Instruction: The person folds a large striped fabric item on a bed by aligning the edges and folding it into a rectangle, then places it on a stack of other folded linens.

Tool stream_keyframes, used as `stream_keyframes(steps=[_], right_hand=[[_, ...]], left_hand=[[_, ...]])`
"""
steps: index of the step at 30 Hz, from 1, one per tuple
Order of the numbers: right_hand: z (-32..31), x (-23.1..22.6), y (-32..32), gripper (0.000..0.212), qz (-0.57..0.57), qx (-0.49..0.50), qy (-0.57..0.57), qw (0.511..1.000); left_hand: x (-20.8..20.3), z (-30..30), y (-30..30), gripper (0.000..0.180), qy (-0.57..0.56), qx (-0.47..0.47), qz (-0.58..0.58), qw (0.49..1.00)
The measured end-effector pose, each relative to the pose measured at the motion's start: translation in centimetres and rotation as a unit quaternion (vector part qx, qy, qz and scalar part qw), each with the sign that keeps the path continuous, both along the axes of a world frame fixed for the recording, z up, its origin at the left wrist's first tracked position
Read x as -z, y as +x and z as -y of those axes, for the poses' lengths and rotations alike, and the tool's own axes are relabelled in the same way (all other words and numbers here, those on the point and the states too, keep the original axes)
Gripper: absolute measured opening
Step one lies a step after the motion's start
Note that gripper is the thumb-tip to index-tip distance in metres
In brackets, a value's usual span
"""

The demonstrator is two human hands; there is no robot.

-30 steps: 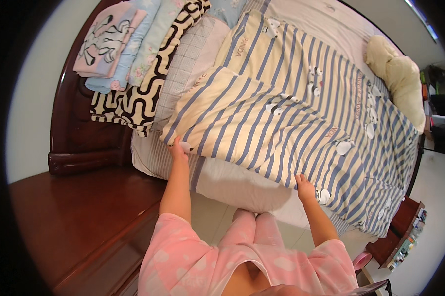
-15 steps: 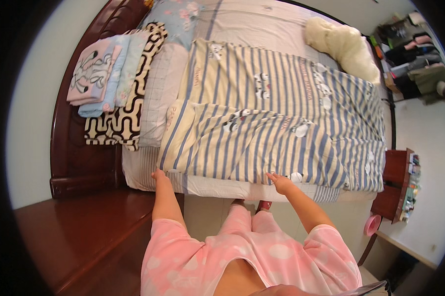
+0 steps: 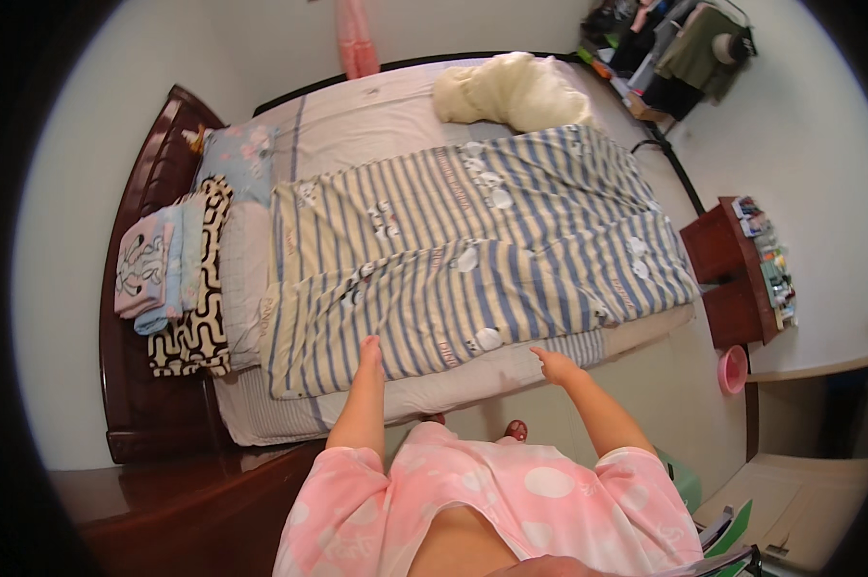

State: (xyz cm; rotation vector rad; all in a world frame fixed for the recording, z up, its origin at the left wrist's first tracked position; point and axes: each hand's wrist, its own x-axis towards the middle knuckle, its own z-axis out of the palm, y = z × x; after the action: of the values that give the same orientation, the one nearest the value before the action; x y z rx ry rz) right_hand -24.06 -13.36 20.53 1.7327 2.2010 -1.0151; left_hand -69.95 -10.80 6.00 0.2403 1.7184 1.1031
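A cream and blue striped blanket (image 3: pixel 424 231) with panda prints lies spread over the bed, its near part folded or rumpled in a long ridge. My left hand (image 3: pixel 369 352) is over the blanket's near part, left of the middle; its fingers are foreshortened and mostly hidden. Past the blanket's near edge, my right hand (image 3: pixel 555 366) hovers by the side of the mattress (image 3: pixel 482 377), index finger stretched out, holding nothing. Whether the left hand touches the cloth, I cannot tell.
At the headboard (image 3: pixel 145 404) are folded pink and blue cloths (image 3: pixel 145 269), a black-and-cream patterned cloth (image 3: pixel 188 346) and a floral pillow (image 3: pixel 241 159). A pale yellow bundle (image 3: pixel 515 91) lies at the far side. A brown cabinet (image 3: pixel 727 250) and pink basin (image 3: pixel 733 369) stand right.
My view has swung to the right. My left hand has left the blanket's near left corner for a spot farther right along it; my right hand has come off the near edge.
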Motion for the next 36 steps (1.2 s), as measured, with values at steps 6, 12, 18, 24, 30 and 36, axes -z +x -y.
stream_keyframes(steps=[6, 12, 18, 24, 30, 36], right_hand=[[4.2, -1.9, 13.0, 0.059, 0.043, 0.062, 0.015, 0.997], [7.1, -3.1, 25.7, 0.061, 0.002, 0.184, 0.047, 0.982], [3.1, -3.1, 30.6, 0.059, -0.003, 0.207, 0.033, 0.978], [-4.7, -1.7, 32.1, 0.057, -0.058, 0.172, 0.063, 0.981], [-13.2, 1.3, 36.4, 0.059, -0.043, 0.183, 0.039, 0.981], [-20.3, 2.2, 39.6, 0.058, -0.053, 0.220, 0.014, 0.974]], left_hand=[[-0.6, -3.5, 10.8, 0.047, 0.076, 0.023, -0.051, 0.995], [-7.9, -5.3, 26.8, 0.044, 0.051, 0.133, -0.130, 0.981], [-8.2, -8.6, 30.9, 0.046, 0.084, 0.190, -0.203, 0.957], [-5.3, -13.5, 32.9, 0.041, 0.031, 0.241, -0.338, 0.909], [-3.7, -19.4, 39.4, 0.042, -0.018, 0.309, -0.363, 0.879], [-4.2, -26.0, 44.8, 0.047, -0.034, 0.390, -0.366, 0.844]])
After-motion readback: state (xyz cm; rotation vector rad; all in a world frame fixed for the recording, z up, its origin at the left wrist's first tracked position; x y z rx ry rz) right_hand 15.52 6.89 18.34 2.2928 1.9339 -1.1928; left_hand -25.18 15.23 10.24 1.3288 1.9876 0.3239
